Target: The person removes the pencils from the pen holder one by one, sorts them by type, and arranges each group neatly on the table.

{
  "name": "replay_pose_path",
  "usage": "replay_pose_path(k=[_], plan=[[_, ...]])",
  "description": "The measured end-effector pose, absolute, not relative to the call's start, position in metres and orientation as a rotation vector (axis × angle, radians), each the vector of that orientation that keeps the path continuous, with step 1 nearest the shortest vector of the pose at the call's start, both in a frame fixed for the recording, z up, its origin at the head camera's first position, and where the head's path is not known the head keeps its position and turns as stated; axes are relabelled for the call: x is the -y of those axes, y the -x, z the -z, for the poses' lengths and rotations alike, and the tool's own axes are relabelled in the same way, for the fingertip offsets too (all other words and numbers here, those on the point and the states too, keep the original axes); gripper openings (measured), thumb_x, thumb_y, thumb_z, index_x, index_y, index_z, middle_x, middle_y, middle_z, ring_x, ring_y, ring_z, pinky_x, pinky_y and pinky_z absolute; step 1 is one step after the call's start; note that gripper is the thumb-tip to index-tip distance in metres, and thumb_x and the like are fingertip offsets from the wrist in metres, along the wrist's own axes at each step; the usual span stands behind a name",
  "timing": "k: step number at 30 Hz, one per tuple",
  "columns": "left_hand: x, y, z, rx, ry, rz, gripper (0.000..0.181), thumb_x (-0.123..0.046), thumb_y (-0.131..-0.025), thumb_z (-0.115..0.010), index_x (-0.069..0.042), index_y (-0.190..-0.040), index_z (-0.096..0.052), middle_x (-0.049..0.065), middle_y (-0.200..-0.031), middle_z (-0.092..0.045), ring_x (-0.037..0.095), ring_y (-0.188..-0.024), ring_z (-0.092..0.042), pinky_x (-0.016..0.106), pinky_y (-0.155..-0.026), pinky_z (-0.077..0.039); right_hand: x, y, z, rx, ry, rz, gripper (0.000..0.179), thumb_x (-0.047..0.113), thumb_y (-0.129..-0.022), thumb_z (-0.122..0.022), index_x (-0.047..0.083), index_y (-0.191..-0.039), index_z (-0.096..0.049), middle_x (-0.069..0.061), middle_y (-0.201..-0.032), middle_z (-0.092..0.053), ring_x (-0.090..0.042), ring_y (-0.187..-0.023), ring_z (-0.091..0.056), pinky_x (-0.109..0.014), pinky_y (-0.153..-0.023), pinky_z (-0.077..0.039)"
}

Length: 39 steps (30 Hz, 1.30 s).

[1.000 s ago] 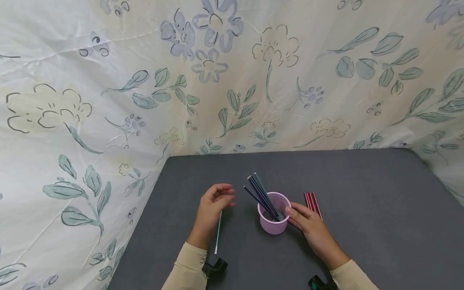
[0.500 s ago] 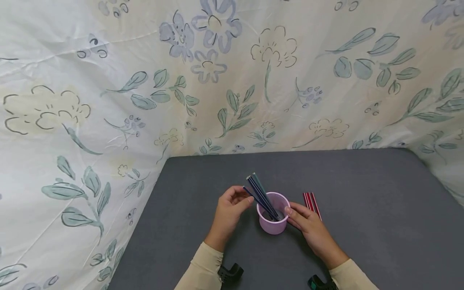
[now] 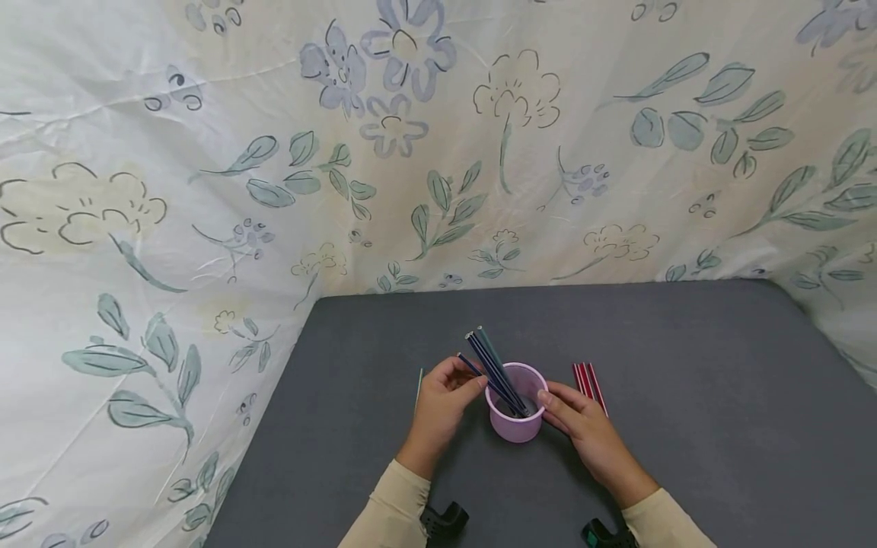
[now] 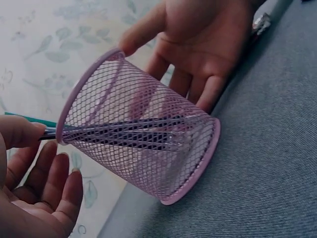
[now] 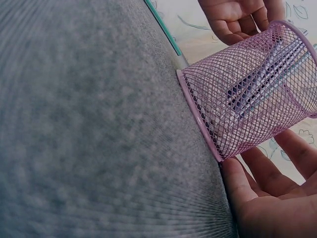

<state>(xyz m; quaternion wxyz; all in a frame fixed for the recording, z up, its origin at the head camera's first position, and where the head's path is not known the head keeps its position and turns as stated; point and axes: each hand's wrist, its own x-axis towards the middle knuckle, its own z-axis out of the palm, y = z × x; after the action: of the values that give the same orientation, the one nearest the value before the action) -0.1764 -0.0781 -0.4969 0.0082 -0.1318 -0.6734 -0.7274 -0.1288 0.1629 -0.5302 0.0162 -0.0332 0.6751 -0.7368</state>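
Observation:
A pink mesh pencil cup stands upright on the grey table, with several dark blue and teal pencils leaning in it to the left. My left hand is at the cup's left rim, thumb and forefinger pinching the upper part of a dark blue pencil whose lower end is inside the cup. The other fingers of that hand are spread below it in the left wrist view. My right hand holds the cup from the right, thumb at the rim and fingers along the mesh wall.
A teal pencil lies on the table to the left, mostly hidden behind my left hand in the head view. Several red pencils lie behind my right hand. A flowered cloth hangs along the table's back and left edges.
My left hand has moved right, from over the teal pencil lying on the table to the cup's rim, and has taken hold of a dark blue pencil there. The right hand and cup have stayed put.

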Motion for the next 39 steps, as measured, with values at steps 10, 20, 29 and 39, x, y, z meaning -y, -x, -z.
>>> replay_pose_path(k=[10, 20, 29, 39], plan=[[0.079, 0.176, 0.492, 1.966, 0.442, 2.295, 0.014, 0.006, -0.096, -0.078, 0.01, -0.106, -0.069, 0.02, -0.107, -0.073, 0.023, -0.092, -0.072, 0.033, -0.085, -0.061, -0.163, 0.13, 0.531, -2.094, 0.085, 2.29, 0.045, 0.014, -0.115, -0.057, -0.017, -0.148, -0.053, -0.034, -0.15, -0.055, -0.014, -0.128, -0.063, -0.027, -0.1, -0.053], [0.085, 0.177, 0.487, 1.896, 0.487, 2.345, 0.016, 0.0, -0.104, -0.073, 0.004, -0.118, -0.068, 0.019, -0.118, -0.069, 0.028, -0.094, -0.071, 0.05, -0.084, -0.063, -0.163, 0.13, 0.532, -2.106, 0.089, 2.287, 0.045, 0.014, -0.115, -0.058, -0.016, -0.148, -0.054, -0.033, -0.149, -0.056, -0.012, -0.127, -0.063, -0.027, -0.1, -0.053], [0.085, 0.176, 0.479, 1.738, 0.541, 2.373, 0.026, -0.002, -0.107, -0.069, 0.006, -0.131, -0.067, 0.021, -0.112, -0.062, 0.029, -0.091, -0.07, 0.05, -0.075, -0.065, -0.163, 0.13, 0.532, -2.112, 0.088, 2.277, 0.046, 0.015, -0.115, -0.058, -0.015, -0.149, -0.054, -0.033, -0.15, -0.055, -0.015, -0.128, -0.063, -0.028, -0.101, -0.053], [0.09, 0.175, 0.471, 1.706, 0.513, 2.381, 0.036, 0.008, -0.101, -0.071, 0.006, -0.136, -0.065, 0.018, -0.106, -0.059, 0.024, -0.089, -0.066, 0.045, -0.075, -0.065, -0.164, 0.13, 0.533, -2.101, 0.098, 2.286, 0.045, 0.014, -0.115, -0.057, -0.016, -0.148, -0.054, -0.033, -0.149, -0.056, -0.012, -0.127, -0.064, -0.028, -0.101, -0.054]])
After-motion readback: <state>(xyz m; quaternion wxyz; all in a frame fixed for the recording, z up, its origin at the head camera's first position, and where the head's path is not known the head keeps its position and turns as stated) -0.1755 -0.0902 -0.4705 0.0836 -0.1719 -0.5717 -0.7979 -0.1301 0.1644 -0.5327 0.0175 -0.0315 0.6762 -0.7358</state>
